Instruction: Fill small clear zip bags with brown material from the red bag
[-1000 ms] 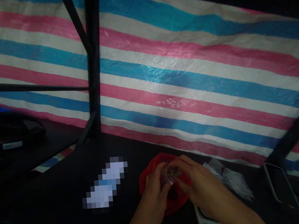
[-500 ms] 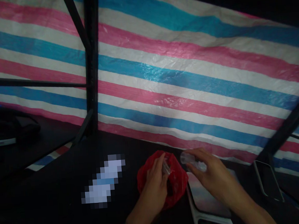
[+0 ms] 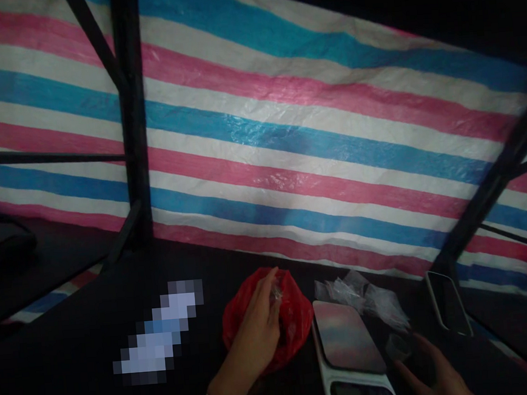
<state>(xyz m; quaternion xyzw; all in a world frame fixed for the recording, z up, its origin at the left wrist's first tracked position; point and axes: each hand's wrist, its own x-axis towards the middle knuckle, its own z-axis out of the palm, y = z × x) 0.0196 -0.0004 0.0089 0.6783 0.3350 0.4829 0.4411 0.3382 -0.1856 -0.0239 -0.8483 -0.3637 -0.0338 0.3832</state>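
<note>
My left hand (image 3: 259, 319) reaches over the mouth of a red plastic bag (image 3: 298, 319). Its fingers are closed on a small piece of clear plastic (image 3: 277, 289), partly hidden behind them; its exact kind is unclear. At the lower right, my right hand (image 3: 434, 369) curls its thumb and fingers around a clear plastic cup (image 3: 397, 346), whose round rim points left. This hand is dark and slightly blurred. Between the hands lies a white digital scale (image 3: 347, 337) with a shiny flat plate.
Crumpled clear plastic bags (image 3: 363, 299) lie behind the scale. A phone (image 3: 449, 303) leans by the right rack post. A pixelated item (image 3: 158, 330) lies left on the black tabletop (image 3: 81, 321). Striped plastic sheeting (image 3: 286, 135) hangs behind, with a black upright (image 3: 133, 122) at left.
My right hand has moved from behind the scale down to its right, carrying the clear cup and uncovering the plastic bags. My left hand stays at the red bag. The view has shifted rightward.
</note>
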